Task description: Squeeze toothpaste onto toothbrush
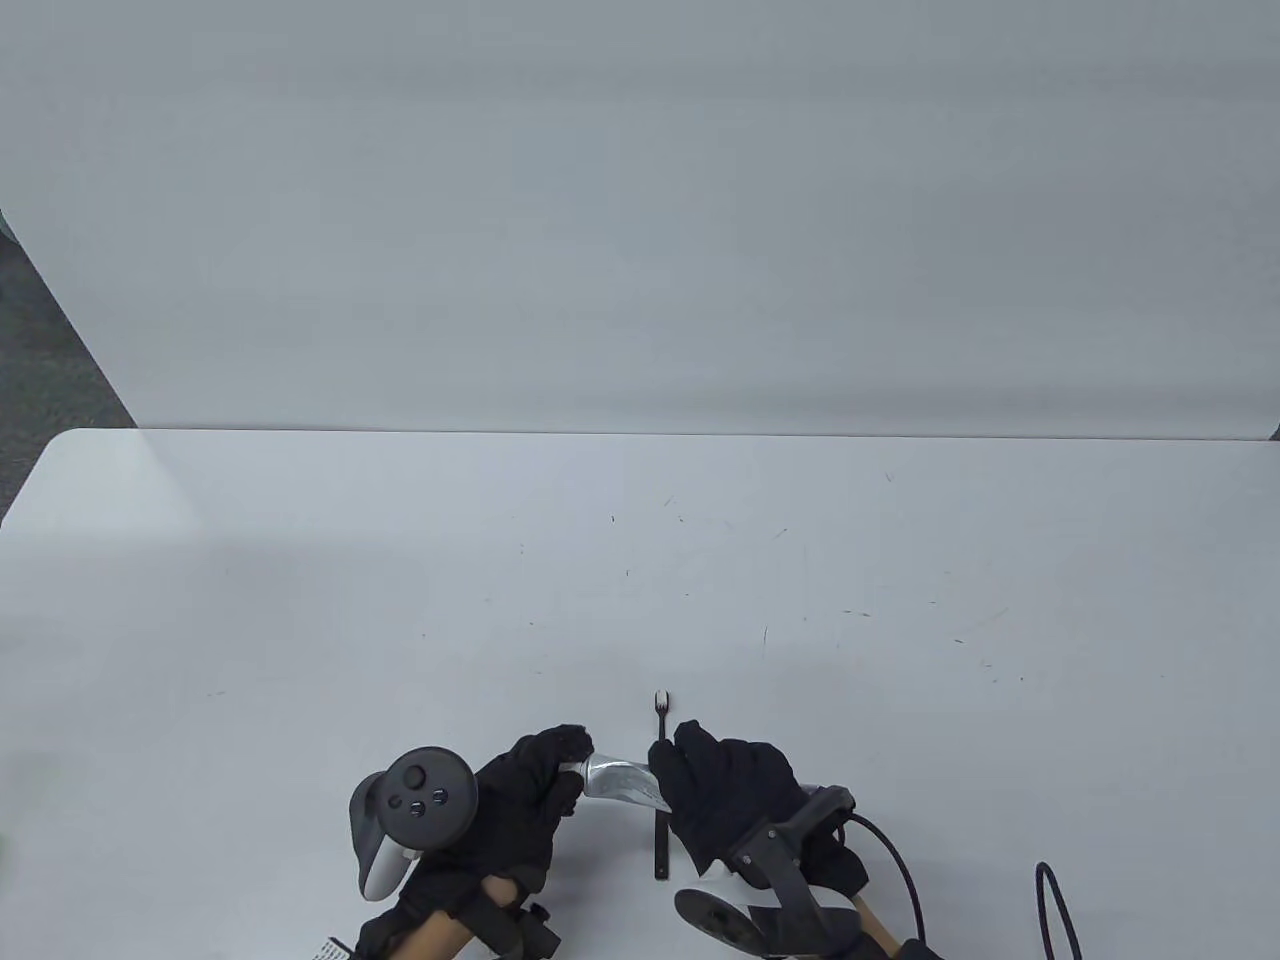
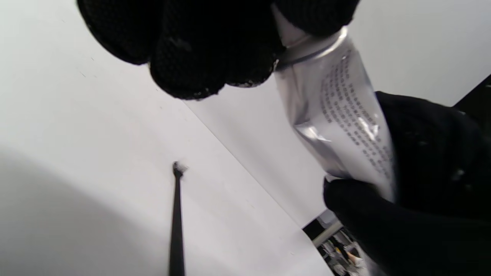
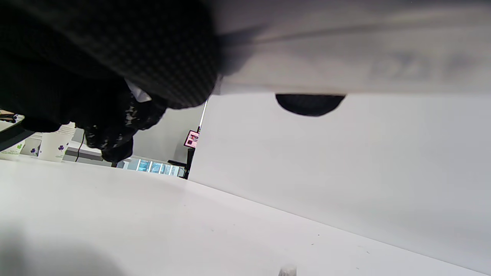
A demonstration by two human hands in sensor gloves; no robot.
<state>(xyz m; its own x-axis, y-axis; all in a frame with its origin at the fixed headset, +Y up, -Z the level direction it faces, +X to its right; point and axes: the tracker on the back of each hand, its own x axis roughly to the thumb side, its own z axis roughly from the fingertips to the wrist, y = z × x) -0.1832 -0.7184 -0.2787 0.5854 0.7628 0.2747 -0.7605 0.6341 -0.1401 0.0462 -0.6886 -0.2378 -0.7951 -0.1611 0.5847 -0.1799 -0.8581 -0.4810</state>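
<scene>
toothpaste tube [image 1: 622,779] held above the table [image 1: 900,600] near the front edge, between 2 gloved hands. left hand [image 1: 520,800] pinching the cap end, right hand [image 1: 730,790] gripping the tail end. toothbrush [image 1: 660,790] lying flat on the table beneath the tube, bristle head pointing away, touched by neither hand. likely uncapping in hand, judging by the grip at the cap; cannot tell whether cap is loose. next: twisting the cap off, then aiming the nozzle over the bristles.
</scene>
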